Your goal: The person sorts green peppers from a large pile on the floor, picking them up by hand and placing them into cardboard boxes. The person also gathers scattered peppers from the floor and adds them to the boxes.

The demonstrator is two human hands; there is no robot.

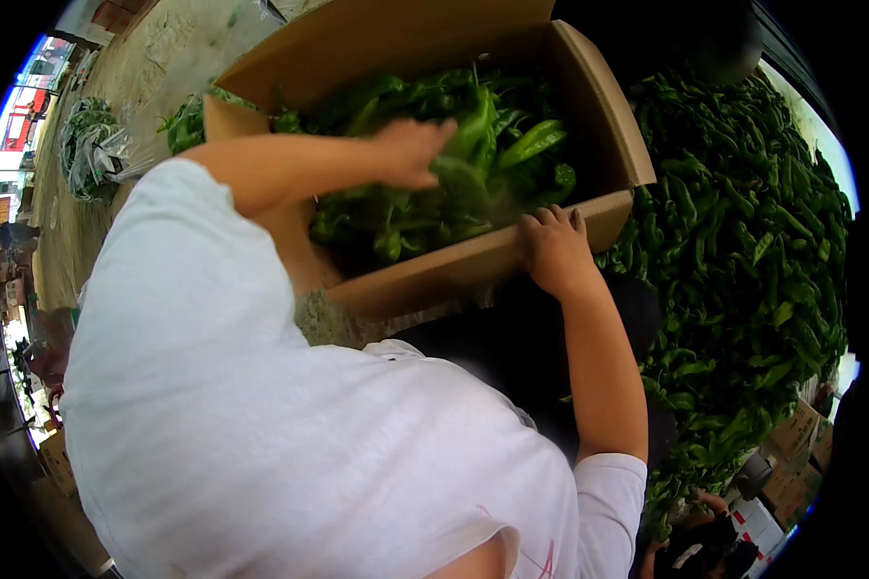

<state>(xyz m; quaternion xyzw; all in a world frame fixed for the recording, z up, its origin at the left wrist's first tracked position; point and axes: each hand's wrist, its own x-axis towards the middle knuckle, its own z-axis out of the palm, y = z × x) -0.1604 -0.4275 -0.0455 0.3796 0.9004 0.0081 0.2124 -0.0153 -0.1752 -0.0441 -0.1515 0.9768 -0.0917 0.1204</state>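
Left hand (pixel 410 154) is hovering, unclenched, over green peppers (pixel 536 143) part-filling the unsealed box (pixel 603 104) at 12 o'clock — right hand (pixel 556 249) is gripping its near flap (pixel 425 278) — a pepper pile (pixel 734 251) is lying unboxed at 3 o'clock.

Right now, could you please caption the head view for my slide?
Left grip blurred over green peppers, right grip on the edge of a cardboard box.
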